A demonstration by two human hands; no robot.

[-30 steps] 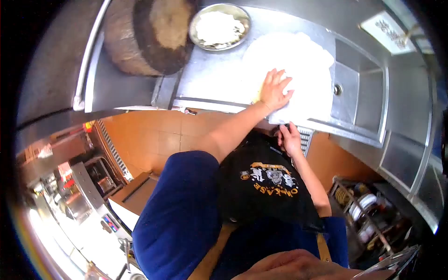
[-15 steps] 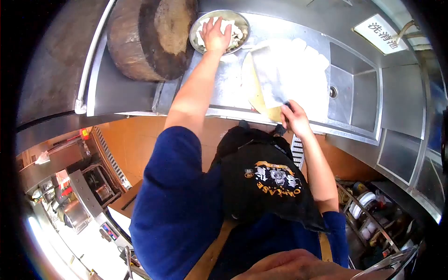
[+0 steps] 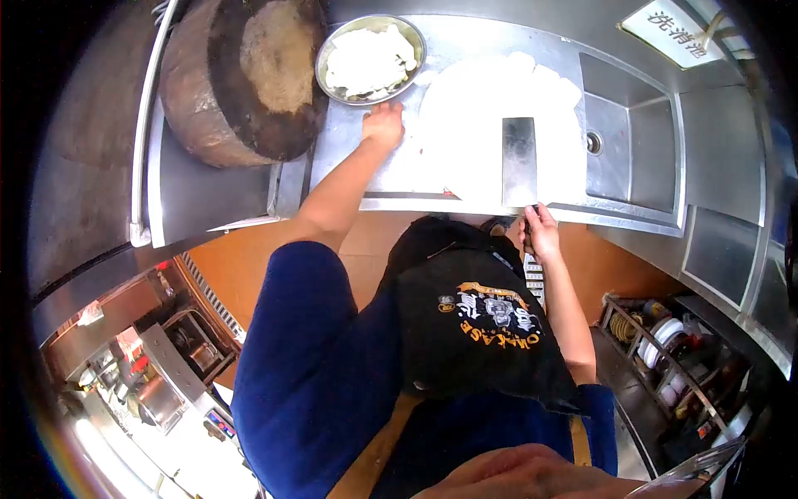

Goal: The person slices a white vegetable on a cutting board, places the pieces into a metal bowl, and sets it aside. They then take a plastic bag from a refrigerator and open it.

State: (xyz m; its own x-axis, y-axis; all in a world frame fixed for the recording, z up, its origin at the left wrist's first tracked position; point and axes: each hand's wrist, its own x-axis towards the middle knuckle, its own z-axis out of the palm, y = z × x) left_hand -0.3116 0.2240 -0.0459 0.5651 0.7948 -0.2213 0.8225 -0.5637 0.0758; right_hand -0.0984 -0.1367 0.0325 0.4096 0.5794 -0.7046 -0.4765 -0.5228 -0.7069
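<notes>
Held by its dark handle in my right hand [image 3: 540,234], a broad-bladed cleaver [image 3: 519,158] lies over the near right part of a glaring white cutting board [image 3: 461,137], blade pointing away from me. My left hand [image 3: 383,126] is empty, its fingertips at the near rim of a round metal bowl [image 3: 420,70]. Pale white cut pieces [image 3: 370,60] fill this bowl, which stands at the back of the steel counter. More whitish pieces [image 3: 546,76] show at the board's far right, washed out by glare.
A thick round wooden chopping block [image 3: 191,91] stands left of the bowl. Right of the board is a steel sink [image 3: 648,158] with a drain. A white sign [image 3: 675,33] is on the back wall. Behind me on the right, a rack [image 3: 665,358] holds stacked dishes.
My left hand has come out of the bowl and back to its near rim. The cleaver has swung upright to the right, and the yellowish strip seen beside it no longer shows.
</notes>
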